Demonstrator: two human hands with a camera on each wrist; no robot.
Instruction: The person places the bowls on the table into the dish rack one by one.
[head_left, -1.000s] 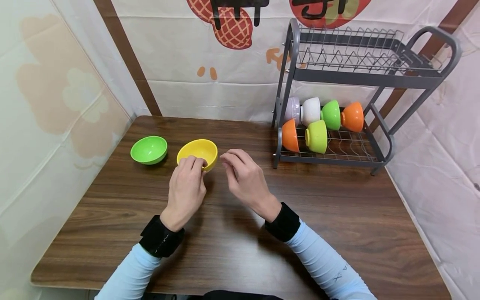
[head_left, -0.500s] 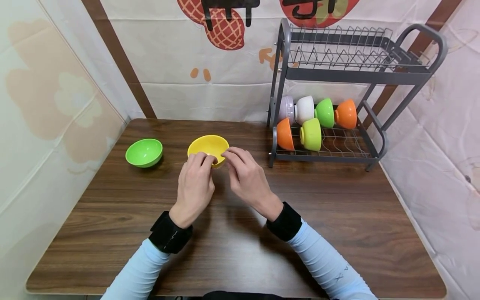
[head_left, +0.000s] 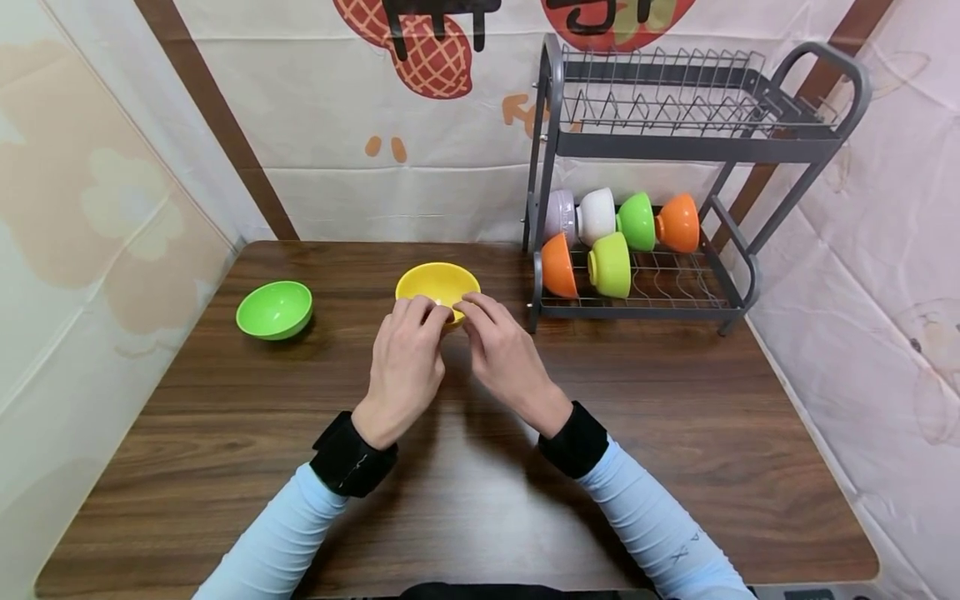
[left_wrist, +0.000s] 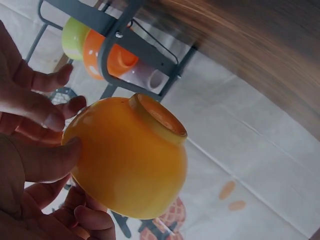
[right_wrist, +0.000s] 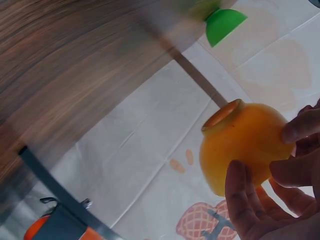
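A yellow bowl [head_left: 437,282] is held up with its foot facing down and visible from below in both wrist views. My left hand [head_left: 407,360] pinches its near rim, the thumb [left_wrist: 52,159] against the outer wall. On the rim's right side, my right hand [head_left: 512,354] has curled fingers, with index and thumb right at the edge. Both hands sit close together, fingertips almost meeting over the near rim. To the left, a green bowl [head_left: 274,310] stands upright on the wooden table [head_left: 225,450].
A grey two-tier dish rack [head_left: 686,148] stands at the back right. Its lower tier holds several bowls on their sides, among them an orange bowl [head_left: 558,267], a lime bowl [head_left: 609,265] and a white bowl [head_left: 597,217]. A printed cloth wall [head_left: 322,200] backs the table.
The yellow bowl and my left hand have moved right, toward my right hand. My right fingers, apart from the bowl at first, are now at its rim. The view has shifted slightly right.
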